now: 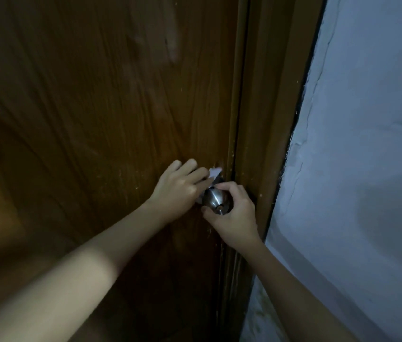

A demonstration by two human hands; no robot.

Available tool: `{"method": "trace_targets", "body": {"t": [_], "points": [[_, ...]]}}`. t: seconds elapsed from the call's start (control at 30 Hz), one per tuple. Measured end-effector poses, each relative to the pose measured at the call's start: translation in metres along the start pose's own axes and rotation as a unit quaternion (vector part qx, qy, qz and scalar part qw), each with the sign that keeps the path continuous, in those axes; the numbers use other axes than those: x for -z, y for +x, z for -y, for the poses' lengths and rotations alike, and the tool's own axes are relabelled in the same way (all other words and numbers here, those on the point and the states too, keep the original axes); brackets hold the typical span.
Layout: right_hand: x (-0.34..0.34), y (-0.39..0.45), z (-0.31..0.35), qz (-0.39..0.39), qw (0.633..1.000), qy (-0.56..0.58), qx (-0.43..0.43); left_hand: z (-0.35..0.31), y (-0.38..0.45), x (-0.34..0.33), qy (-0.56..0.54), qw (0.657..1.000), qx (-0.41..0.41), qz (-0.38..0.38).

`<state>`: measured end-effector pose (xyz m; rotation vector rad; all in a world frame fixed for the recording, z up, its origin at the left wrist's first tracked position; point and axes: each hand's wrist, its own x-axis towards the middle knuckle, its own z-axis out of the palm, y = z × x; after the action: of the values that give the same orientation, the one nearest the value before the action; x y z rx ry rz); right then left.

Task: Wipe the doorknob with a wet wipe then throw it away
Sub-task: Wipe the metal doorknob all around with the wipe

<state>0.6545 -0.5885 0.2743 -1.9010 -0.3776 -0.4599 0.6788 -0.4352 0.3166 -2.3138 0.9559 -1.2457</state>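
Note:
A round silver doorknob (214,199) with a keyhole in its face sticks out of a brown wooden door (96,119). My left hand (179,187) presses a white wet wipe (214,173) against the knob's upper left side, near its neck. Only a corner of the wipe shows above my fingers, and a small edge shows below them. My right hand (235,215) grips the knob from the right and from below, thumb and fingers curled round its rim.
The wooden door frame (264,144) runs down just right of the knob. A pale blue-white plastered wall (367,169) with cracks fills the right side. The scene is dim.

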Motion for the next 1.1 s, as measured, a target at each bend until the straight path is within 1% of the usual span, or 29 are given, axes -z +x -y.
{"method": "trace_targets", "body": {"t": [0.07,0.1,0.23,0.3,0.47,0.53,0.6,0.7,0.77,0.87,0.93,0.97,1.03,1.07,1.1], "points": [[0.000,0.000,0.000,-0.004,1.000,-0.001,-0.002,0.005,-0.007,0.003,0.009,0.999,-0.049,0.003],[-0.001,0.000,0.000,-0.006,1.000,-0.001,-0.003,0.006,-0.008,0.004,0.013,0.998,-0.057,0.005],[-0.001,0.000,0.000,-0.007,1.000,-0.003,0.000,-0.005,0.008,0.000,-0.010,1.000,0.002,0.019],[0.001,0.001,0.000,-0.003,1.000,-0.002,0.004,-0.009,0.013,-0.002,-0.028,0.999,0.016,0.029],[0.001,-0.001,-0.001,-0.001,1.000,-0.006,0.009,0.007,-0.008,0.006,-0.020,0.998,-0.049,0.033],[0.001,-0.001,0.000,-0.008,1.000,-0.003,0.005,0.009,-0.009,0.010,-0.009,0.998,-0.046,0.039],[0.001,0.000,0.001,-0.007,1.000,-0.002,-0.003,0.001,-0.003,0.007,0.001,0.999,-0.017,0.046],[0.001,0.001,-0.003,-0.004,1.000,0.003,-0.005,-0.015,0.009,-0.001,-0.022,0.998,0.037,0.041],[0.002,0.001,-0.004,0.005,1.000,0.002,-0.009,-0.019,0.008,-0.002,-0.028,0.997,0.058,0.034],[0.005,-0.001,-0.001,0.009,1.000,-0.001,-0.007,-0.019,-0.005,0.007,-0.028,0.996,0.063,0.060],[0.009,-0.003,0.001,0.013,1.000,0.003,-0.008,-0.022,-0.011,0.016,-0.038,0.990,0.096,0.092],[0.011,-0.004,0.000,0.020,1.000,0.001,-0.013,-0.025,-0.014,0.020,-0.051,0.985,0.129,0.103],[0.014,-0.010,-0.001,0.038,0.999,-0.025,-0.021,-0.030,-0.022,0.028,-0.115,0.963,0.229,0.087],[0.015,-0.015,-0.003,0.033,0.998,-0.051,-0.015,-0.032,-0.025,0.032,-0.173,0.940,0.287,0.065],[0.015,-0.020,-0.005,0.009,0.997,-0.081,0.000,-0.034,-0.026,0.037,-0.238,0.907,0.343,0.042]]}}
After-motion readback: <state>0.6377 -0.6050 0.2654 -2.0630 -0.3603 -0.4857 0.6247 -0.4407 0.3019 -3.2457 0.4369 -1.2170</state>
